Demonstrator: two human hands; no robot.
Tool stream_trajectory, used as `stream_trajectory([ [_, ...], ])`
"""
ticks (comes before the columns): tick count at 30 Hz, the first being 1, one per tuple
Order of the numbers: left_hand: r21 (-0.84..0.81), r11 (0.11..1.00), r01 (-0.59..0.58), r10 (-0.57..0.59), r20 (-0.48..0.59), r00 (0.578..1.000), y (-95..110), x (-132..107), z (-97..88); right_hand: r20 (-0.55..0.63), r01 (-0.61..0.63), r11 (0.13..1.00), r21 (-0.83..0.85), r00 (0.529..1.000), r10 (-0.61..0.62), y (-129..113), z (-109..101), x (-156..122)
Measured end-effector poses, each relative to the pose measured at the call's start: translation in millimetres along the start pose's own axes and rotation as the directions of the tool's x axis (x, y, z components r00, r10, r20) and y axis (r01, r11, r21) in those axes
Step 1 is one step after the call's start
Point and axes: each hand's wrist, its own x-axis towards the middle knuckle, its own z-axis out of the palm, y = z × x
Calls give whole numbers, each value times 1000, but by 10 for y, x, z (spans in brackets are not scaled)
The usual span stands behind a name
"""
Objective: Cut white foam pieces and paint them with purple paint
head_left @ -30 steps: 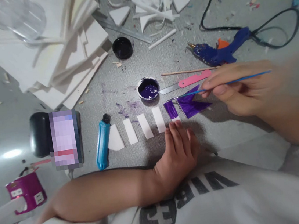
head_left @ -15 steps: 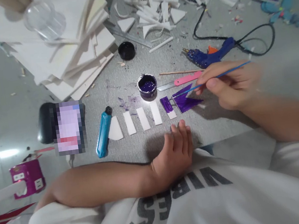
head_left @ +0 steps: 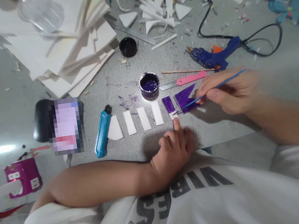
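My right hand (head_left: pixel 224 92) pinches a thin blue paintbrush (head_left: pixel 218 86), its tip at the lower end of a small white strip (head_left: pixel 169 105) whose upper part is painted purple. With the index finger stretched out, my left hand (head_left: pixel 172 144) touches or nearly touches that strip's bottom edge. The other left fingers are loosely bent and hold nothing. Just right of the strip lies a purple notched piece (head_left: pixel 185 97), partly under the brush. Above stands an open pot of purple paint (head_left: pixel 149 85). Unpainted white strips (head_left: pixel 144 118) lie in a row to the left.
A blue box cutter (head_left: pixel 103 131), a pink-handled knife (head_left: pixel 191 78) and a wooden stick (head_left: pixel 185 71) lie around the pieces. Further back are a black lid (head_left: pixel 128 47), a corded glue gun (head_left: pixel 213 54), white scraps (head_left: pixel 162 6) and stacked white sheets (head_left: pixel 61 57). A phone (head_left: pixel 66 125) lies left.
The brush tip has moved down the strip from its painted part to the white lower end. My left index finger has stretched forward to the strip's edge. The view has shifted slightly.
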Motion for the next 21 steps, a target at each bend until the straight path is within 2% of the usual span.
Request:
stream_trajectory([
  [3,3,1000,-18,18,22,1000,-7,-3,17,27,-41,998,-37,999,42,-27,-5,-9],
  [9,16,998,-59,59,13,998,-28,11,28,-36,-122,988,-98,992,119,-99,-20,-19],
  [13,9,998,-64,64,-6,998,-28,21,37,33,-41,998,-52,999,43,-71,-48,4],
  [16,36,997,-63,64,-14,998,-25,36,50,78,37,992,-118,997,-28,-64,-32,22],
  [19,77,994,-73,76,-34,997,-30,55,55,21,7,980,-200,1000,-3,-91,6,9],
  [21,88,994,-71,75,-48,996,-35,55,49,-28,-31,980,-197,999,26,-104,33,-17],
])
